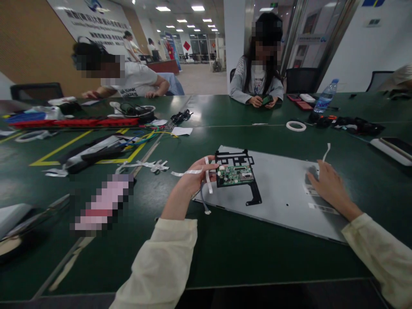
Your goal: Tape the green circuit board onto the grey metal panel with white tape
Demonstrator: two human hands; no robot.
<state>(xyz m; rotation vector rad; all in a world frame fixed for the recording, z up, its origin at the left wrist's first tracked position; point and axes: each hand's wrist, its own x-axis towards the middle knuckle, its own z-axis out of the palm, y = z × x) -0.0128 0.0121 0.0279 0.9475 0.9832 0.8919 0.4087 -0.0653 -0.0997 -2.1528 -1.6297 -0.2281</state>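
My left hand (197, 177) is closed on the left edge of a black plastic bracket (254, 193), which carries a green circuit board (235, 174). White tape strips (208, 182) cling to that hand, and a grey cable with a white plug (207, 211) hangs below it. Under the bracket lies a flat grey panel (270, 189), slanted across the table. My right hand (331, 186) lies over the panel's right part, fingers apart, by a label (322, 208). A white tape strip (327, 152) sticks up at its fingertips; whether it is stuck or pinched is unclear.
On the left lie a blurred pink object (104, 204), tape scraps (151, 165) and a black-and-silver bundle (93, 152). A tape roll (296, 125) and a water bottle (325, 98) are beyond the panel. Two people sit across the table; one holds a small green object (267, 100).
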